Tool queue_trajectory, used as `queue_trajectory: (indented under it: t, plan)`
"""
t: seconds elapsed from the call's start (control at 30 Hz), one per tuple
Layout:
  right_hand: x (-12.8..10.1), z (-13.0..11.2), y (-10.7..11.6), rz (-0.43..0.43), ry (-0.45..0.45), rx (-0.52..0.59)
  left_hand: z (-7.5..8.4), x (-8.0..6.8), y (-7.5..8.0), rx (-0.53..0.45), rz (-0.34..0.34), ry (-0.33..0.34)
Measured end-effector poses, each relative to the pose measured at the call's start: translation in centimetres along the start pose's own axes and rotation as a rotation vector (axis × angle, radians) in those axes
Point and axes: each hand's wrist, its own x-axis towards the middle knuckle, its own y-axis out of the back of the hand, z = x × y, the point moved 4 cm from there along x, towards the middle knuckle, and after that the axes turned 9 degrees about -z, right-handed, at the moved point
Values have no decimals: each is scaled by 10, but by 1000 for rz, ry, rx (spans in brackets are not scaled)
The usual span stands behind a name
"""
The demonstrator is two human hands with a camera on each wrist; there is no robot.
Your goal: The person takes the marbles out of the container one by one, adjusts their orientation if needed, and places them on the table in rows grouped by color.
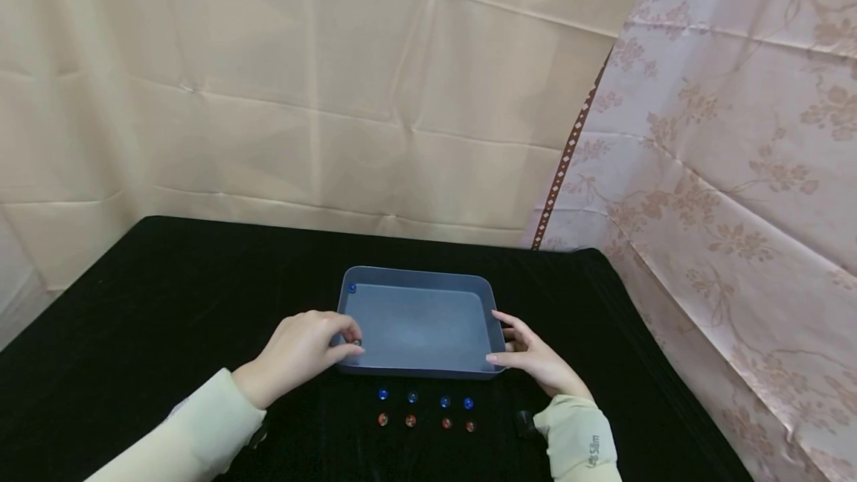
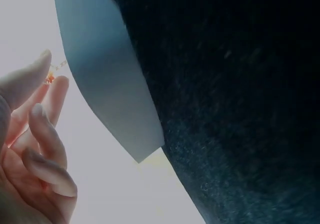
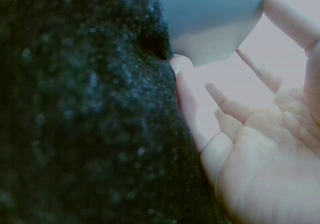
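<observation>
My left hand (image 1: 304,352) reaches over the left wall of a shallow blue-grey tray (image 1: 402,373). Between thumb and index finger it pinches a small glass marble (image 1: 357,343), which shows orange-red (image 2: 50,77) in the left wrist view. Inside the tray's far left corner lies a blue marble (image 1: 352,288). My right hand (image 1: 535,363) touches the tray's right end with thumb and index finger spread apart and fairly straight. The right wrist view shows its fingertips against the tray wall (image 3: 215,24).
In front of the tray are two rows of marbles on the black cloth (image 1: 201,303): several blue ones (image 1: 412,397) and, nearer, several red ones (image 1: 411,420). A small black object (image 1: 525,425) is beside the right sleeve. Cream curtain (image 1: 335,95) hangs behind, floral cloth (image 1: 736,169) at right.
</observation>
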Motion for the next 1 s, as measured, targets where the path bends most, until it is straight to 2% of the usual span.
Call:
queue_trajectory:
  t: [0.43,0.7,1.0]
  plan:
    - [-2,-1,2,3,1,-1,14,-20,-14,-68,-78,-77]
    - [-3,-1,0,-3,10,4,20,-22,-23,-123,-192,-83]
    - [-1,-1,-1,4,13,-5,20,-25,-28,-93,-316,-88]
